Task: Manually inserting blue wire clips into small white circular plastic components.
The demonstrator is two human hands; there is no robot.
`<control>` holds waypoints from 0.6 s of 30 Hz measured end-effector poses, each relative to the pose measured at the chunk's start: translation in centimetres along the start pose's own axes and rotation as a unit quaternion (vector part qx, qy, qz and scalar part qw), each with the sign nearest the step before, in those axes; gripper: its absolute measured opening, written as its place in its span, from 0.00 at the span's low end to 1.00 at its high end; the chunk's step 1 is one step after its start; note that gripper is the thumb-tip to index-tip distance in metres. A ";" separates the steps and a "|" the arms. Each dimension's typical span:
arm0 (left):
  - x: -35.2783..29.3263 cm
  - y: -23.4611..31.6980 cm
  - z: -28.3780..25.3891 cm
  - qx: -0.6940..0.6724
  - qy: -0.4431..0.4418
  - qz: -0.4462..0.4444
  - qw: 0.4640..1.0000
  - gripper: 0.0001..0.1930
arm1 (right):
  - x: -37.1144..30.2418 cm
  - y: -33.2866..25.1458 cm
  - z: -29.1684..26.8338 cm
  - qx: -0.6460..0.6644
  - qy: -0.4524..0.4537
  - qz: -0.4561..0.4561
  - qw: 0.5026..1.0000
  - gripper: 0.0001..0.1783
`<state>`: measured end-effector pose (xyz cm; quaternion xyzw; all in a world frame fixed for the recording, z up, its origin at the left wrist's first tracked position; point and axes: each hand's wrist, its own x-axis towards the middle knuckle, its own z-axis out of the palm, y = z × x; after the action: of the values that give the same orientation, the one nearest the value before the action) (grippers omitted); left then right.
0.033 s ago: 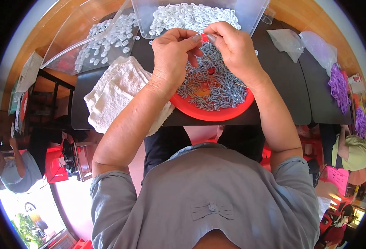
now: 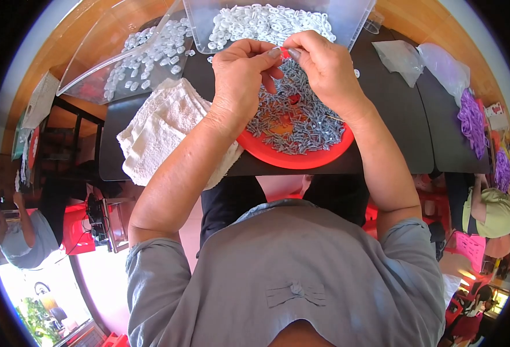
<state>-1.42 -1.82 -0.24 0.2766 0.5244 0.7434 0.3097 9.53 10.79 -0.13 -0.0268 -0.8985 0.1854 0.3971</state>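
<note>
Both my hands meet above the far side of a red round tray [image 2: 298, 162], fingertips nearly touching. My left hand [image 2: 244, 66] is closed in a pinch of thumb and forefinger, its other fingers curled. Closed the same way, my right hand [image 2: 324, 69] pinches close beside it. Whatever sits between the fingertips is too small and covered to name. Beneath them, the tray holds a heap of small grey ridged pieces [image 2: 307, 124], and a little red item [image 2: 294, 99] lies among them. A thin stick [image 2: 334, 118] rests by my right wrist.
Beyond my hands stands a clear plastic bin [image 2: 200, 29] of white oval pieces [image 2: 266, 23]. More such pieces lie in a tilted clear container [image 2: 87, 81] at the left. A white towel [image 2: 156, 130] hangs over the table edge. Plastic bags [image 2: 402, 58] and purple strands [image 2: 471, 124] lie right.
</note>
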 end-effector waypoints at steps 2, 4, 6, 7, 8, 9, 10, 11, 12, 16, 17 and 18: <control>-0.1 0.0 0.0 0.007 -0.004 0.002 1.000 0.07 | 0.0 0.0 0.0 -0.018 0.000 -0.015 1.000 0.08; 0.0 0.0 0.0 0.005 -0.009 0.009 1.000 0.07 | 0.0 -0.1 0.0 -0.037 0.000 -0.030 0.999 0.08; -0.2 0.1 0.1 0.014 -0.011 0.002 1.000 0.07 | -0.1 -0.3 -0.1 -0.047 0.001 -0.031 0.998 0.08; -0.2 0.2 0.2 0.023 -0.013 -0.003 1.000 0.06 | -0.1 -0.3 -0.2 -0.047 0.001 -0.031 0.998 0.08; -0.2 0.1 0.2 0.023 -0.013 -0.004 1.000 0.06 | -0.1 -0.3 -0.2 -0.045 -0.001 -0.026 0.999 0.08; -0.1 0.0 0.1 0.032 -0.018 -0.005 0.999 0.06 | -0.2 -0.3 -0.2 -0.043 -0.004 -0.021 0.999 0.08; 0.0 -0.1 0.1 0.041 -0.022 -0.006 0.999 0.06 | -0.2 -0.2 -0.2 -0.043 -0.004 -0.020 0.999 0.08; 0.0 -0.1 0.1 0.041 -0.022 -0.007 0.999 0.06 | -0.2 -0.2 -0.2 -0.043 -0.002 -0.016 0.999 0.08; 0.0 -0.2 0.1 0.056 -0.024 -0.010 0.998 0.06 | -0.3 -0.3 -0.1 -0.042 -0.001 -0.010 0.999 0.08; -0.2 -0.3 0.3 0.103 -0.011 -0.002 0.995 0.06 | -0.4 -0.7 0.5 -0.028 0.005 -0.012 1.000 0.07; -0.2 -0.4 0.4 0.103 -0.011 -0.003 0.995 0.06 | -0.5 -0.7 0.7 -0.029 0.015 -0.013 0.999 0.06; -0.1 -0.6 0.4 0.115 -0.006 0.008 0.993 0.06 | -0.5 -0.7 0.9 -0.031 0.025 -0.014 0.999 0.06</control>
<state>-0.94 -1.51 -0.71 0.3186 0.6021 0.6792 0.2731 9.32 9.80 -0.77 -0.0313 -0.8937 0.1515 0.4212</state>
